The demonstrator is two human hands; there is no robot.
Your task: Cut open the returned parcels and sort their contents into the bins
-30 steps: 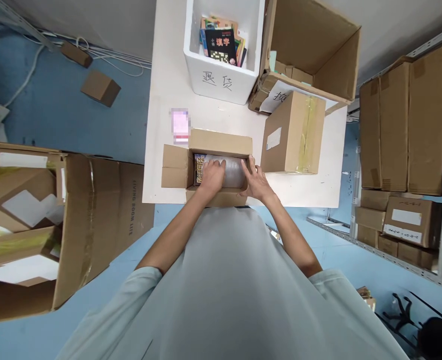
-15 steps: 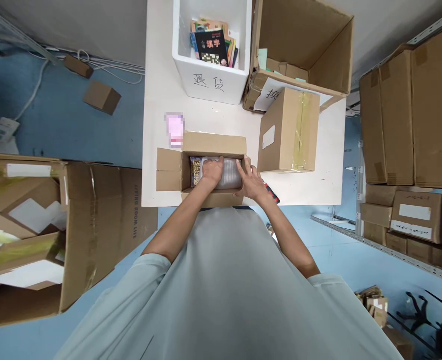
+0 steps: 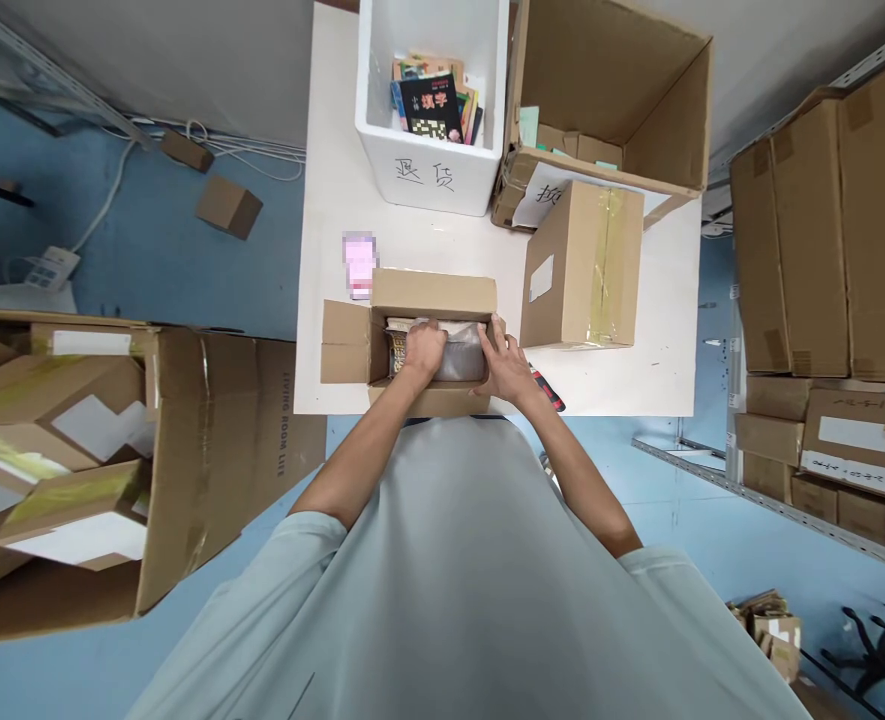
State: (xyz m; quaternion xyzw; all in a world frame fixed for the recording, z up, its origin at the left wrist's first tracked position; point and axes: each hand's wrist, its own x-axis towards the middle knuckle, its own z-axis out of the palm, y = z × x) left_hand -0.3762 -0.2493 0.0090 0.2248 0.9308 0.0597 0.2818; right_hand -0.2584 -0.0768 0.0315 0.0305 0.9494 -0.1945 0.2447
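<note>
1. The open carton (image 3: 433, 292) sits at the near edge of the bench (image 3: 442, 238), its left flap folded out to the left and its far flap standing up and leaning back.
2. Inside it lies an item in clear plastic wrap (image 3: 462, 358), filling the middle and right of the carton; a printed surface (image 3: 397, 355) shows at the left end.
3. The left hand (image 3: 425, 348) is down in the carton, on the wrap, its fingers curled together; whether they pinch the plastic I cannot tell.
4. The right hand (image 3: 509, 370) is at the carton's right end, fingers spread, with the thumb inside the rim.
5. Just right of that hand, a red-and-black tool (image 3: 551, 390) lies near the bench's near edge, partly hidden by the wrist.
6. A taped carton (image 3: 577, 270) stands to the right, in front of a large open box (image 3: 667, 125).
7. Far left of that box is a white bin (image 3: 427, 188) holding books (image 3: 433, 105).
8. A blurred pink object (image 3: 359, 262) lies just beyond the left flap.
9. Off the bench, a big box (image 3: 221, 440) full of parcels (image 3: 93, 405) stands at left.
</note>
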